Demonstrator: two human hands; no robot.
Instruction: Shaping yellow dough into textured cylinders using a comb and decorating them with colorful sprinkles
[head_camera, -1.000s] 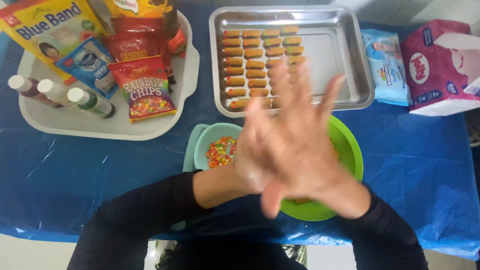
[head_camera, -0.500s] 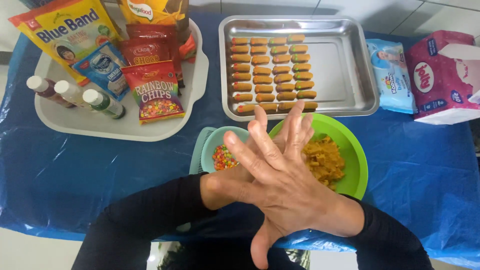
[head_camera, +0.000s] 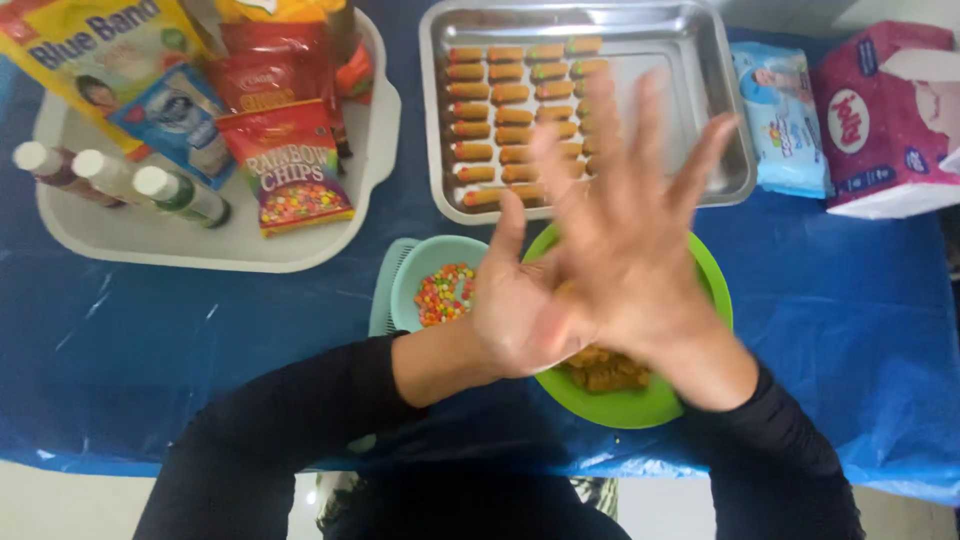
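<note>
Upper left of frame: tray (head_camera: 230, 250) carrying packets (head_camera: 285, 165) and bottles (head_camera: 110, 178). Upper centre: baking pan (head_camera: 720, 110) holding rows of rolls (head_camera: 510, 110). Upper right: wipes pack (head_camera: 785, 120), then tissue box (head_camera: 885, 120). Centre: small bowl (head_camera: 425, 265) left of plate (head_camera: 620, 405), both hands (head_camera: 590, 270) above them

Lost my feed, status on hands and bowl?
Left hand and right hand pressed palm to palm, fingers spread, holding nothing. Green bowl beneath, brown filling inside. Nothing in the way.

Two bare hands, the left hand (head_camera: 520, 315) and right hand (head_camera: 635, 265), press palms together, fingers spread, above a green bowl (head_camera: 690, 395) of brown dough. Beside it sits a small teal bowl (head_camera: 425, 265) of coloured sprinkles, on a blue tablecloth (head_camera: 200, 350).
</note>
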